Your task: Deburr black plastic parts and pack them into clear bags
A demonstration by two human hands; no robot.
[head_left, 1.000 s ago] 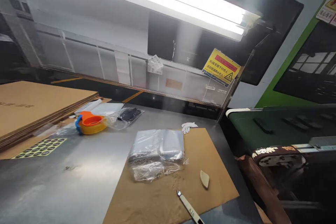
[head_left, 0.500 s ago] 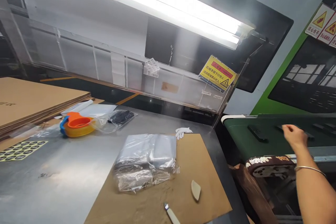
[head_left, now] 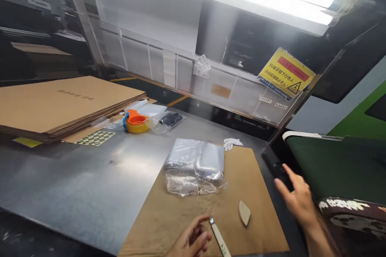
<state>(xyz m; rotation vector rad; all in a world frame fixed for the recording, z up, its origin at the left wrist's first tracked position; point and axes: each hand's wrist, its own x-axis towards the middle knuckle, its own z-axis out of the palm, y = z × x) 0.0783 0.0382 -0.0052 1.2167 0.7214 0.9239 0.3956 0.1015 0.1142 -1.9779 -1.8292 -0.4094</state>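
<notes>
My left hand [head_left: 193,239] is at the bottom centre over the brown cardboard sheet [head_left: 259,184], its fingers loosely curled but apart and holding nothing visible. Its index fingertip is by the metal tip of a pale-handled tool [head_left: 220,237]. On the right, my right hand [head_left: 298,198] has thumb and index finger spread beside a dark, blurred part [head_left: 274,165] at the table's right edge. Contact there is unclear. A stack of clear plastic bags [head_left: 196,164] and a beige wedge-shaped piece [head_left: 244,213] lie on the cardboard.
A green conveyor belt [head_left: 343,164] runs at the right. The metal table [head_left: 99,184] holds a white glove [head_left: 232,143], tape rolls [head_left: 137,122], a bagged black item [head_left: 171,119] and a sticker sheet [head_left: 95,138]. Stacked cardboard [head_left: 72,100] is at the left, with a lamp overhead.
The view has turned left. My right hand has come from the belt back to the table edge, where a dark part now shows. My left hand has entered at the bottom.
</notes>
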